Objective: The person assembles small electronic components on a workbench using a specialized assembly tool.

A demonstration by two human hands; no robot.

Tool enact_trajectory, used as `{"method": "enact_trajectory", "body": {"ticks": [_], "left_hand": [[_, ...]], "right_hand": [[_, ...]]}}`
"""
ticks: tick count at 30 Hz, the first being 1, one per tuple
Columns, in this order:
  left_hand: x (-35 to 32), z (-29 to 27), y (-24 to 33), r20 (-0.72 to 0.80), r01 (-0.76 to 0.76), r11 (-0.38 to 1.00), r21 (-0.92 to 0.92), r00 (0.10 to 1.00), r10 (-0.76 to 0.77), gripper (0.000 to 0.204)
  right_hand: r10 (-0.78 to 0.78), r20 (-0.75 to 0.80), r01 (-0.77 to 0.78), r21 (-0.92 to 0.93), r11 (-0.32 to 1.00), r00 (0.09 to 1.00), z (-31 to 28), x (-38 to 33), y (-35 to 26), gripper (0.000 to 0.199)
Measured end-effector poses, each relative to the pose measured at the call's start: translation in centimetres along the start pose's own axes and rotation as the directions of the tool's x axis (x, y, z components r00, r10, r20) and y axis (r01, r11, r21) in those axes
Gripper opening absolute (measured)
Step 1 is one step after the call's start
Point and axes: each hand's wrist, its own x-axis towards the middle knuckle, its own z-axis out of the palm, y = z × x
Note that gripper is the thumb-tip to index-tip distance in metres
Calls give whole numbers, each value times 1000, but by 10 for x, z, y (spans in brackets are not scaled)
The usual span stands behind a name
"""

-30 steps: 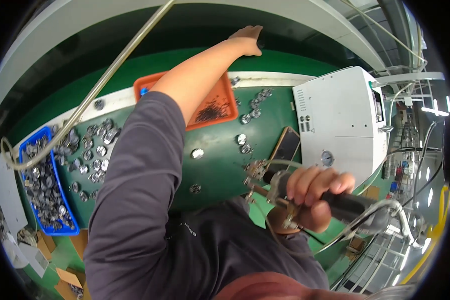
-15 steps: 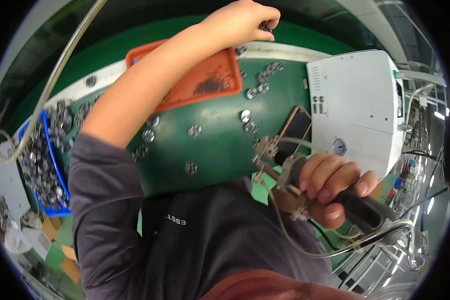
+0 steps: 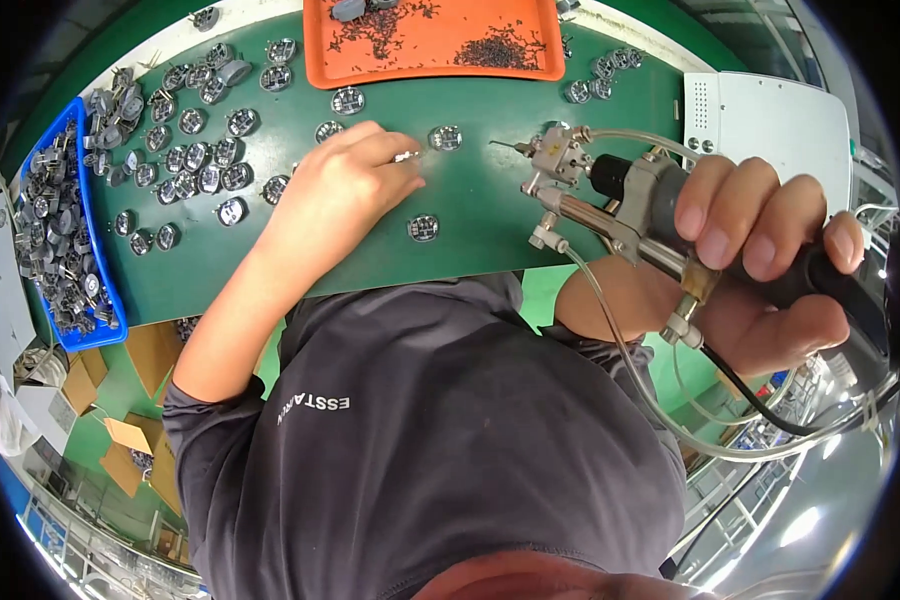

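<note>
My right hand (image 3: 765, 215) is wrapped round the dark grip of a powered screwdriver (image 3: 660, 205) with a metal head and clear hoses; its thin tip points left above the green mat. My left hand (image 3: 340, 195) is over the middle of the mat, thumb and fingers pinched on a small part whose shiny edge (image 3: 406, 156) shows between them. It looks like one of the round electronic parts, though the fingers hide most of it. One such round part (image 3: 446, 137) lies just beyond the fingertips, and another round part (image 3: 423, 228) lies nearer to me.
An orange tray (image 3: 315, 62) with small black screws (image 3: 500, 52) stands at the far side. Many round parts (image 3: 197, 155) are spread over the left of the mat, beside a blue bin (image 3: 103, 275) heaped with more. A white machine (image 3: 770, 125) stands at the right.
My left hand has come back from beyond the orange tray to the middle of the mat. The screwdriver in my right hand appears higher and further right, and the view has shifted.
</note>
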Motion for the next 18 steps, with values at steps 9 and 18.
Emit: {"method": "enact_trajectory", "body": {"ticks": [9, 18], "left_hand": [[12, -21, 9, 28, -54, 998, 34, 998, 53, 25], [58, 3, 7, -97, -38, 995, -94, 995, 29, 19]], "right_hand": [[27, 112, -26, -15, 1000, 993, -22, 13, 6, 48], [8, 93, -15, 65, 998, 996, -20, 16, -7, 51]]}}
